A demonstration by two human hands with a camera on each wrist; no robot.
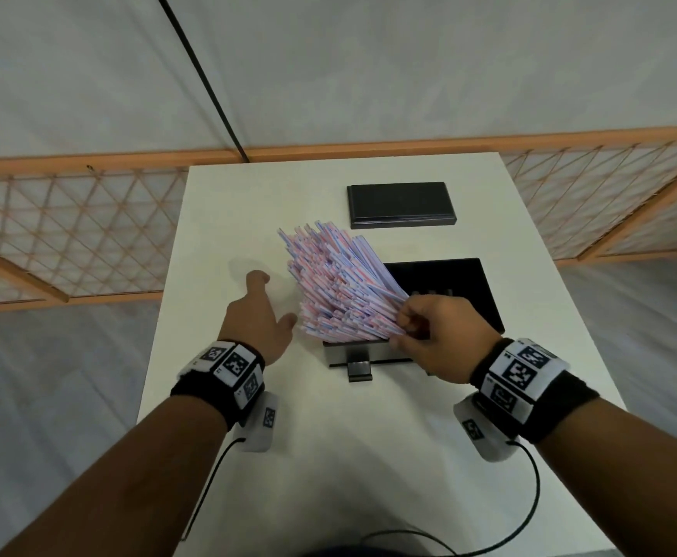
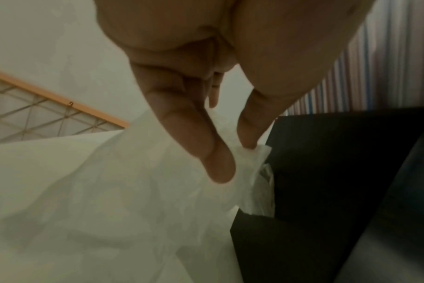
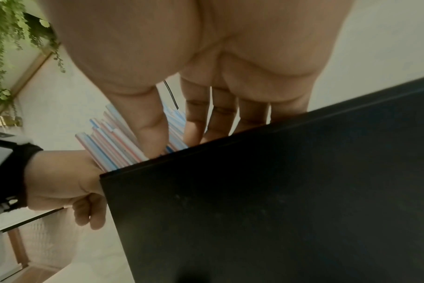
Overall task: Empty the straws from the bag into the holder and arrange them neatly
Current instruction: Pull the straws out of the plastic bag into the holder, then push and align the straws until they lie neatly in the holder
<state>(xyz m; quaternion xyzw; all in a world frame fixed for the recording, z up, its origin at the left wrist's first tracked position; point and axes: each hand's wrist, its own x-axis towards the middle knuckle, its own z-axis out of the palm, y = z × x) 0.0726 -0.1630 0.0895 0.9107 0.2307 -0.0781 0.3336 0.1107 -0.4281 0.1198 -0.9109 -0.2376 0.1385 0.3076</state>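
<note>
Many pink, blue and white striped straws (image 1: 329, 283) stand in the black holder (image 1: 449, 275) and fan out, leaning far to the left. My right hand (image 1: 403, 319) grips some of them at their base, thumb on one side and fingers on the other (image 3: 174, 141); the holder's wall (image 3: 278, 191) hides the fingertips. My left hand (image 1: 266, 303) hovers just left of the straws with straight, spread fingers. In the left wrist view its thumb tip touches the crumpled clear plastic bag (image 2: 157, 191) lying on the table beside the holder (image 2: 327, 191).
A flat black lid (image 1: 401, 205) lies on the white table (image 1: 369, 456) behind the holder. A small metal tab (image 1: 359, 369) sticks out at the holder's front. An orange lattice fence (image 1: 67, 235) runs behind the table. Wrist-camera cables hang at the near edge.
</note>
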